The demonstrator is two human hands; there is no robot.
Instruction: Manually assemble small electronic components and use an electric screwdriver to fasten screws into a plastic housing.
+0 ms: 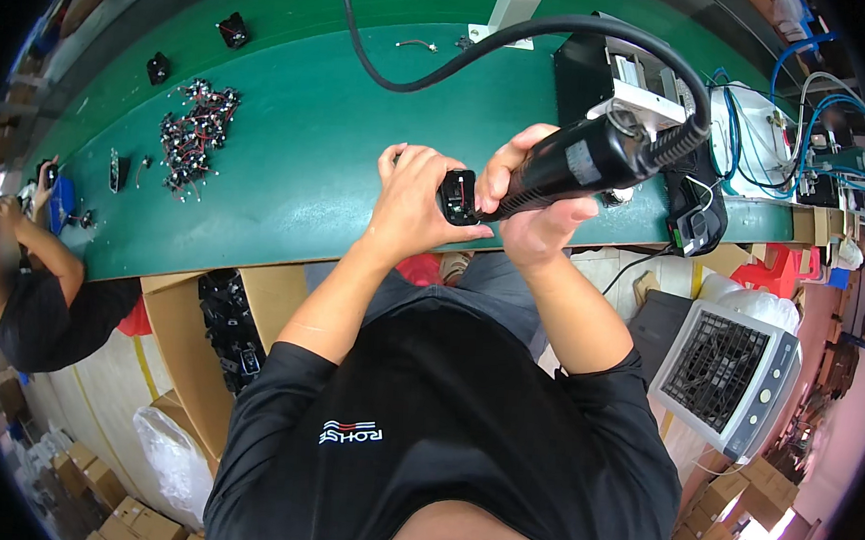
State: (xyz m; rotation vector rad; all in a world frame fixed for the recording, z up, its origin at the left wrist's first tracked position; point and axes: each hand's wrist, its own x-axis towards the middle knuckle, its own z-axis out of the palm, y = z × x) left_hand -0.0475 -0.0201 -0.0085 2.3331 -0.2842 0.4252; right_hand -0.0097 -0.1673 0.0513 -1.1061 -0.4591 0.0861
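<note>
Head view: the left hand (412, 198) grips a small black housing (456, 194) between thumb and fingers, near the front edge of the green desk (311, 154). The housing's open side faces up, showing small parts inside. The right hand (538, 239) is wrapped around a thick black driver (575, 168), slanted so that its narrow end meets the housing's right side; whether the tip touches a screw, I cannot tell, as fingers and tool hide it. A black cord (527, 25) loops from the driver's upper end over the desk.

The step in hand looks like fastening something inside the housing. The next move probably calls for a firm left grip, the tip squared to its seat, and steady pressure from the right hand, with the cord kept from tugging the driver aside.

To the left lie a heap of wired parts (198, 137) and, farther back, two black units (233, 30).
</note>
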